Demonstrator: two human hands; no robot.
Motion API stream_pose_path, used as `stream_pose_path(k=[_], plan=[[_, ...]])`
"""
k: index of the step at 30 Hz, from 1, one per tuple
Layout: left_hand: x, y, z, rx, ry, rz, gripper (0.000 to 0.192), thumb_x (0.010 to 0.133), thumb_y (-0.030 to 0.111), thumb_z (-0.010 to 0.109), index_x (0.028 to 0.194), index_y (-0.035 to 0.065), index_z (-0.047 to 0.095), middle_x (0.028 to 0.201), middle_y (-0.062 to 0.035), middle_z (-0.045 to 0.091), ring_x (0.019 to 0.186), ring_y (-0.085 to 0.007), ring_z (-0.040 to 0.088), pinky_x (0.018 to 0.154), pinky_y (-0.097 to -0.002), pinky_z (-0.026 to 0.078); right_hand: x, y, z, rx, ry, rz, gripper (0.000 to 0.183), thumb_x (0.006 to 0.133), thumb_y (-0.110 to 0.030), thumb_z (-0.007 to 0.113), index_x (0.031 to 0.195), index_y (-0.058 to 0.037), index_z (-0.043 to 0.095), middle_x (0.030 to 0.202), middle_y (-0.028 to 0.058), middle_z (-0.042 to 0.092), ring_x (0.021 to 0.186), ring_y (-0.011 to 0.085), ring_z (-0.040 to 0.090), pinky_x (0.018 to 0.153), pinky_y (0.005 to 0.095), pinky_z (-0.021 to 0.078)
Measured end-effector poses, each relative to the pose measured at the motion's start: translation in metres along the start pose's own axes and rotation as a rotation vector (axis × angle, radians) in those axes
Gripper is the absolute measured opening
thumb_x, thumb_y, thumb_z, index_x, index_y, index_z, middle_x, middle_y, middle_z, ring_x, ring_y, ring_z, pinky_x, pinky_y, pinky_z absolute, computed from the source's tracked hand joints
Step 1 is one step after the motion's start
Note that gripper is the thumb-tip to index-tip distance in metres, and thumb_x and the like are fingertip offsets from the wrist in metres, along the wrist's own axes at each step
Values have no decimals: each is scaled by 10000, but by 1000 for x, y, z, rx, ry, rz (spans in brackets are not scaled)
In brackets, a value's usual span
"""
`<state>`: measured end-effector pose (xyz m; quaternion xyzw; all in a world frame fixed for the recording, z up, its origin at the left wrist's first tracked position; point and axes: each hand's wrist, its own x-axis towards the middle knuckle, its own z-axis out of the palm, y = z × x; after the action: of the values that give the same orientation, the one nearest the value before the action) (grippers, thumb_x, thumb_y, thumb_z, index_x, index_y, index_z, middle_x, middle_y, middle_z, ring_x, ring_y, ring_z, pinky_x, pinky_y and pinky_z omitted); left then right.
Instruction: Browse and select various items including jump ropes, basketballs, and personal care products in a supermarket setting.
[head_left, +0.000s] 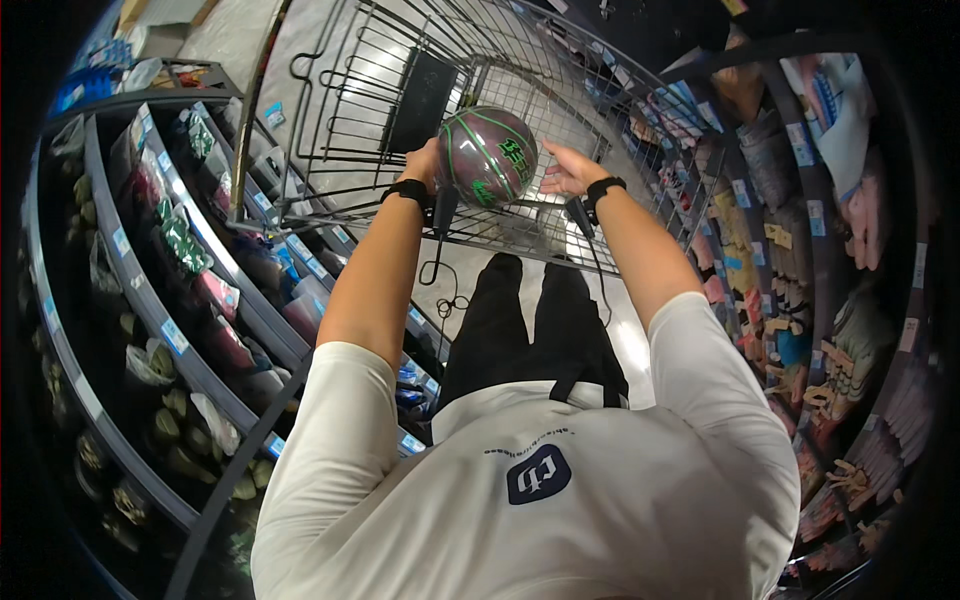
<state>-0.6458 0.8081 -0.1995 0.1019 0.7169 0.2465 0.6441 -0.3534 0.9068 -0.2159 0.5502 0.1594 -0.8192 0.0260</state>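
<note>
A dark basketball (491, 154) with green lines and green lettering is over the wire shopping cart (510, 234) in front of me. My left hand (424, 163) lies against the ball's left side, its fingers mostly hidden behind the ball. On the other side, my right hand (570, 169) is spread with its palm towards the ball, and a small gap shows between them. Black bands with cabled devices are strapped to both wrists. A black panel (424, 101) is fixed inside the cart, left of the ball.
Shelves with bagged goods (184, 236) and price tags curve along the left. Racks on the right hold gloves or socks (862, 210) and other soft packaged items. A small blue packet (274, 114) lies on the floor beyond the left shelves. Cables hang near my legs.
</note>
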Motion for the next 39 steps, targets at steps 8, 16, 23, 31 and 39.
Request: stream_pose_path(k=[8, 16, 23, 31, 39], plan=[[-2, 35, 50, 147, 46, -181, 1322, 564, 643, 770, 1445, -13, 34, 1464, -237, 221, 1338, -360, 285, 1017, -592, 289, 33, 13, -25, 78, -207, -46, 1026, 797, -665, 552, 1484, -133, 5, 1506, 243, 51, 1353, 490, 147, 1054, 608, 245], [-58, 59, 67, -22, 101, -70, 1203, 610, 595, 779, 1375, -58, 119, 1341, -244, 344, 1166, -368, 453, 849, -544, 465, -29, -37, -17, -183, -42, -305, 874, 822, -732, 429, 1463, -174, 228, 1451, 147, 259, 1242, 316, 345, 995, 492, 346], [-185, 96, 75, -355, -12, 385, 814, 854, 567, 529, 1450, 226, 92, 1481, -92, 192, 1206, -408, 399, 829, -509, 466, -160, -112, 20, -345, -104, -872, 614, 928, -479, 483, 1439, -172, 333, 1281, 82, 371, 1287, 236, 321, 1041, 411, 285], [-310, 76, 73, -925, -131, 992, 754, 873, 663, 395, 1399, 125, 333, 1392, -79, 417, 1274, -272, 394, 1063, -450, 315, -328, -169, 134, -533, -679, -1540, 908, 853, -472, 621, 1492, -89, 103, 1488, 148, 265, 1380, 236, 243, 1095, 391, 239], [-383, 7, 59, -805, 184, 1262, 964, 775, 598, 604, 1480, 158, 115, 1461, -56, 293, 1317, -242, 339, 1068, -398, 323, -333, -113, 192, -510, -1010, -1298, 1090, 770, -597, 643, 1476, -43, 24, 1517, 135, 135, 1406, 258, 133, 1136, 389, 130]])
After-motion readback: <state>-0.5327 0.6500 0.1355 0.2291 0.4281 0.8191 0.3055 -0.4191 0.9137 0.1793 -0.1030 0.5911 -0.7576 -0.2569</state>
